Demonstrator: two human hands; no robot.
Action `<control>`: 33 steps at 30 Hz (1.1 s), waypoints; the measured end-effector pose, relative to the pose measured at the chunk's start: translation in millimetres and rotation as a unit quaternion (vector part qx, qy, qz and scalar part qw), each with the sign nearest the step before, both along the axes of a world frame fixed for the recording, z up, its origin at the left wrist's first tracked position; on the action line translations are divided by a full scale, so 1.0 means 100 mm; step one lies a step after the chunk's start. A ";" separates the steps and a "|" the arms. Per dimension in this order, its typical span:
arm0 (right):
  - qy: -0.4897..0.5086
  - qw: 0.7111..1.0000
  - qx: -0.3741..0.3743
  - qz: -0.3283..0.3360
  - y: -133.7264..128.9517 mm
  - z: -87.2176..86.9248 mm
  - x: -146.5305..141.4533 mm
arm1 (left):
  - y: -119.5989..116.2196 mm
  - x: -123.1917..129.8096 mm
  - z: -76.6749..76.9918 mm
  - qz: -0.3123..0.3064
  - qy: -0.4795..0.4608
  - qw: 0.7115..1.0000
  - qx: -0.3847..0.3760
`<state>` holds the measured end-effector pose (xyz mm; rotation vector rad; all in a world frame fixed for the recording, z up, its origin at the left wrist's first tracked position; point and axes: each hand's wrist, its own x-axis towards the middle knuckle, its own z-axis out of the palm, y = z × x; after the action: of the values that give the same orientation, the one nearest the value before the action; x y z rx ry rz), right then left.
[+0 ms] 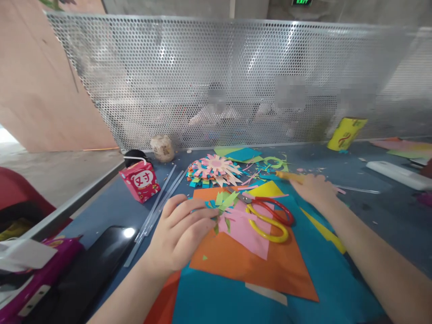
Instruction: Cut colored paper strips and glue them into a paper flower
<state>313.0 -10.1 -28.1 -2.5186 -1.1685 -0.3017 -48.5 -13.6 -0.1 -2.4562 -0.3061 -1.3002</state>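
My left hand (184,229) is closed, its fingertips pinching a small fringed paper flower (224,200) of green, blue and pink strips, low over the orange sheet (249,274). Pink paper (251,236) lies beside it. Scissors (273,220) with one red and one yellow handle rest across that pink paper, blades towards the flower. On the far right of the paper, my right hand (313,189) is wrapped round a yellow hot glue gun (290,176), its nozzle pointing left. A clear glue stick (359,189) shows behind the hand. Layered fringed paper flowers (216,168) lie beyond the scissors.
At left are clear glue sticks (155,209), a red drink carton (140,181) with a straw, and a black phone (101,265). A perforated metal screen (202,67) bounds the far edge. A yellow can (347,133) and white power strip (398,175) stand at right.
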 end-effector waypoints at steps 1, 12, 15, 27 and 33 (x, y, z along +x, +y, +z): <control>-0.010 1.000 0.019 0.015 0.00 0.01 -0.06 | -0.01 0.01 0.01 -0.006 -0.007 1.000 -0.004; -0.169 0.736 0.344 0.558 -0.44 0.22 -1.19 | -0.02 0.30 0.01 -0.082 -0.303 0.701 -0.640; -0.194 0.737 0.340 0.551 -0.53 0.23 -1.33 | -0.01 0.32 0.00 -0.094 -0.329 0.674 -0.655; -0.220 0.733 0.306 0.566 -0.76 0.32 -1.31 | -0.16 0.33 -0.01 -0.061 -0.288 0.829 -0.476; -0.202 0.750 0.323 0.541 -0.69 0.29 -1.33 | -0.07 0.33 0.04 -0.128 -0.370 0.663 -0.638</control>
<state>179.9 -79.3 0.9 -0.9293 -2.0065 -0.7577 -15.7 -20.5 4.4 -2.6734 -1.6023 -2.9256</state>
